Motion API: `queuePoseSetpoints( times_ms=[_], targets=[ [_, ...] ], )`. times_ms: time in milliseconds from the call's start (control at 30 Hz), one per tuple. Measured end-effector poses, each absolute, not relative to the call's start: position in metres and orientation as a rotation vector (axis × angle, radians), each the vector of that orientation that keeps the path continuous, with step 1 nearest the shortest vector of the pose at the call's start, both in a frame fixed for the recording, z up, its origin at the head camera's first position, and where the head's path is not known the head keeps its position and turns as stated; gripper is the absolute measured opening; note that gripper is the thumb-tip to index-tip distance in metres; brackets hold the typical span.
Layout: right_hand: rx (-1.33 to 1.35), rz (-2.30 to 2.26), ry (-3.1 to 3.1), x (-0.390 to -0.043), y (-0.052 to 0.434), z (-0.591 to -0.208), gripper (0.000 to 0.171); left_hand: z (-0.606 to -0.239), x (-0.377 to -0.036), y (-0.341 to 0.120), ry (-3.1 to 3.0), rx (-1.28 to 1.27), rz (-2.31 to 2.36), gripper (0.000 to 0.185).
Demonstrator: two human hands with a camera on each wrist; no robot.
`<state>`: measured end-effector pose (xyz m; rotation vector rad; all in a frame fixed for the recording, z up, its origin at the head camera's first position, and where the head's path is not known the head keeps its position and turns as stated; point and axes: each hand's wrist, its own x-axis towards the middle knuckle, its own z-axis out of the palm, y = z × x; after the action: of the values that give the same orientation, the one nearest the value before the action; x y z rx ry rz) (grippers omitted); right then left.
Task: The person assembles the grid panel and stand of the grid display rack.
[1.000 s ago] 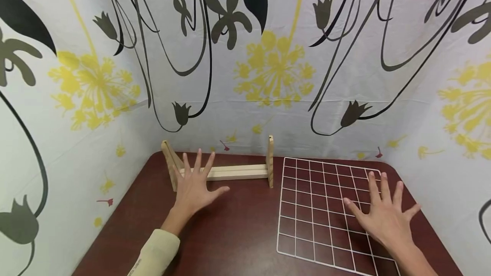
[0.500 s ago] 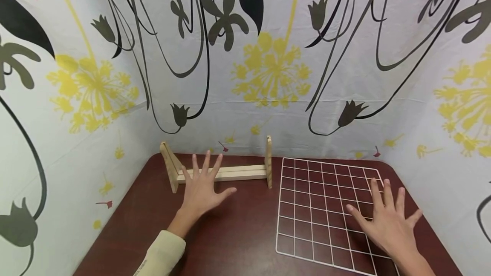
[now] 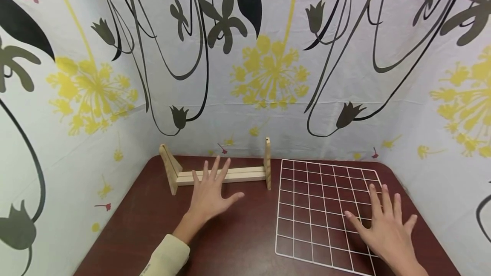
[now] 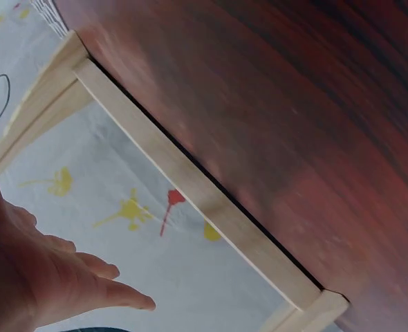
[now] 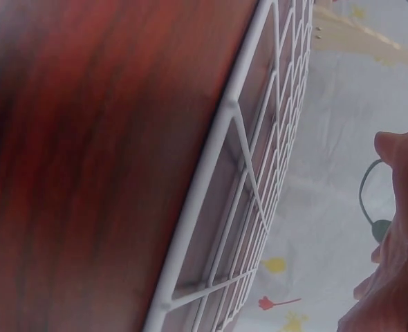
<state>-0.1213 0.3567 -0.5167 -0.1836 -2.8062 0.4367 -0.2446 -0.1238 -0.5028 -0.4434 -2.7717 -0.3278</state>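
Evidently both hands are spread flat with straight fingers and hold nothing. The left hand (image 3: 210, 194) hovers just before the pale wooden rack with two upright end pieces (image 3: 218, 173), at the counter's (image 3: 238, 229) far edge. The right hand (image 3: 383, 227) lies over the white wire grid panel (image 3: 318, 208), flat on the dark red counter; whether it touches is unclear. The grid looks light, stiff and thin, best pinched at its rim. The rack seems rigid, graspable by its rails.

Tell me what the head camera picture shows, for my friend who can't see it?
Two open hands hover over a dark red table: the left hand near a wooden stand, the right hand above a white wire grid.
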Motion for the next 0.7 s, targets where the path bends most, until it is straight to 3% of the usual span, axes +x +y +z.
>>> queuePoseSetpoints(
  times_ms=[700],
  targets=[
    [-0.26,0.389,-2.795,-0.109,0.357,-0.511,0.111,-0.505,-0.231,-0.072,-2.87,-0.586,-0.499,0.114]
  ],
)
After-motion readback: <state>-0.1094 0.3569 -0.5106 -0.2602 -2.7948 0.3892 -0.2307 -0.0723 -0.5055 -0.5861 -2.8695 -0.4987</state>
